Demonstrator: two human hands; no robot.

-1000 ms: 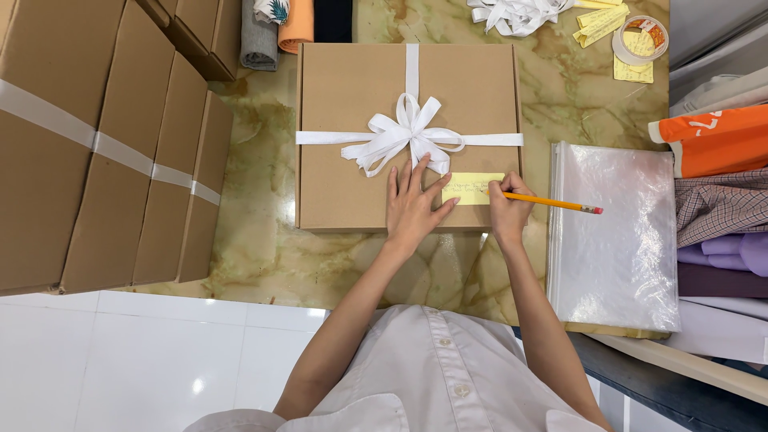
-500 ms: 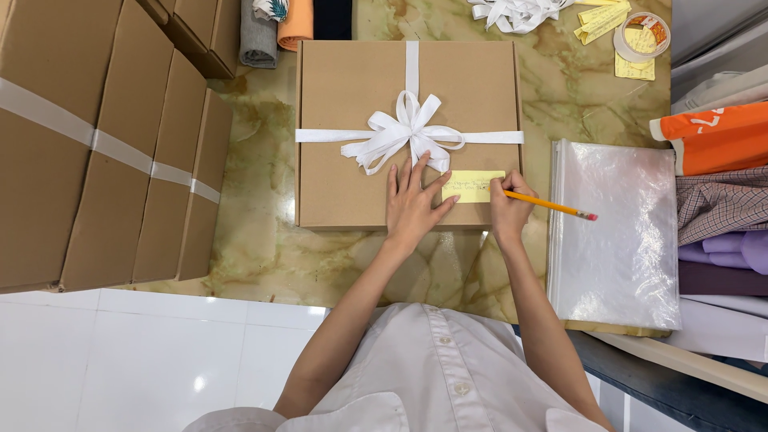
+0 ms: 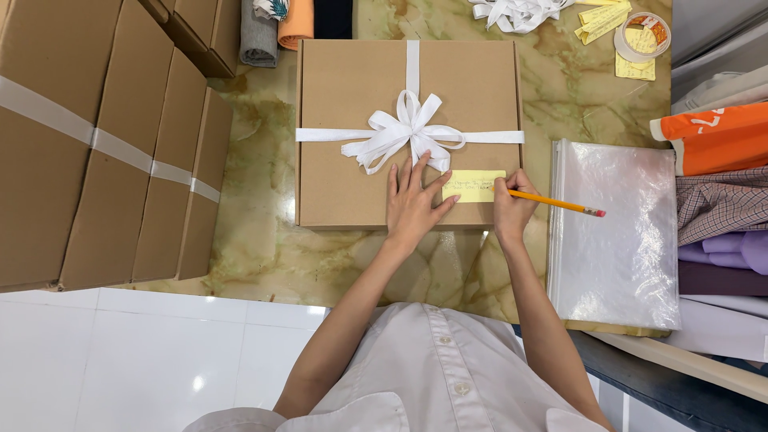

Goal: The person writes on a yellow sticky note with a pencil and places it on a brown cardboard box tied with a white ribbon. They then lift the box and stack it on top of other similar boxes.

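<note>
A brown cardboard box tied with a white ribbon and bow lies on the marbled green table. A yellow sticky note sits on the box's lid near its right front corner. My left hand rests flat on the lid with fingers spread, its fingertips touching the note's left edge. My right hand grips a yellow pencil, whose tip rests on the note's right end and whose eraser end points right.
Taped cardboard boxes are stacked at the left. A stack of clear plastic bags lies to the right, beside folded fabrics. At the back are rolled cloths, loose white ribbon, yellow notes and a tape roll.
The pencil has shifted slightly to the right along the note with my right hand. My left hand and the box have stayed put.
</note>
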